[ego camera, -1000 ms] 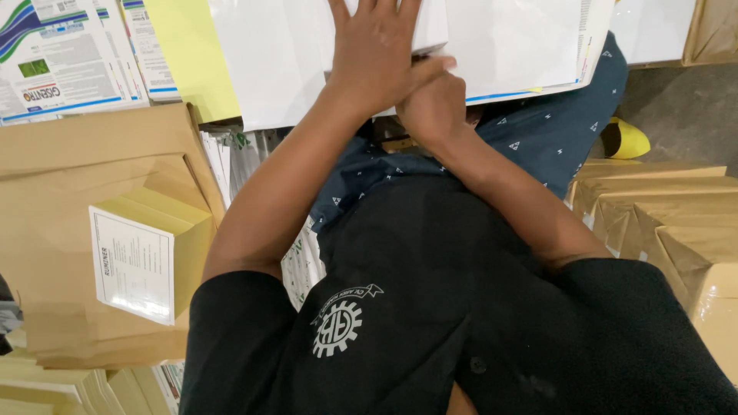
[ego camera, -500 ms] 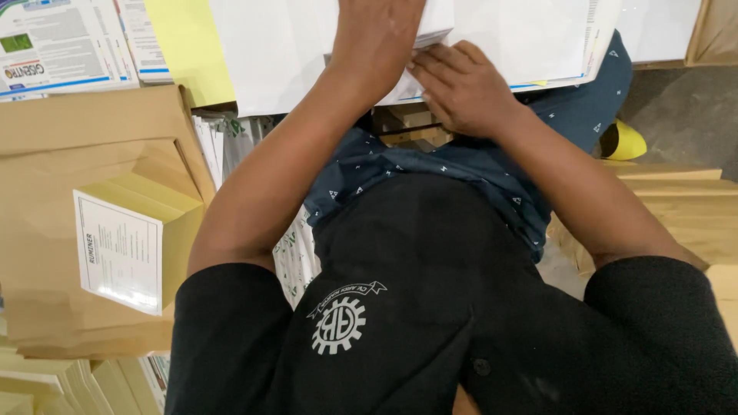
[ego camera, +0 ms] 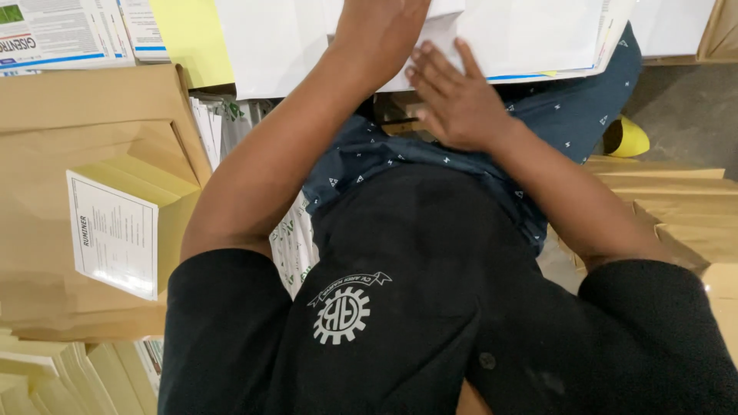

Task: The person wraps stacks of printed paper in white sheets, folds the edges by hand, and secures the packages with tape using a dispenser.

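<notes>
A stack of white paper sheets (ego camera: 530, 34) lies across my lap at the top of the view. My left hand (ego camera: 380, 31) lies palm down on the sheets, its fingertips cut off by the top edge. Just below and to the right, my right hand (ego camera: 455, 100) is flat with its fingers spread. Those fingertips touch the lower edge of the sheets, and the palm is over my blue patterned trousers (ego camera: 569, 115). Neither hand grips anything.
Brown paper envelopes (ego camera: 84, 146) are piled on the left, one bearing a white printed label (ego camera: 115, 234). More brown envelopes (ego camera: 676, 207) lie on the right. A yellow sheet (ego camera: 188, 38) and printed leaflets (ego camera: 54, 34) sit at top left. A yellow object (ego camera: 626, 138) rests on the grey floor.
My right hand has slid out from under my left wrist, down and to the right, and spread its fingers. My left hand has shifted up, further out of view.
</notes>
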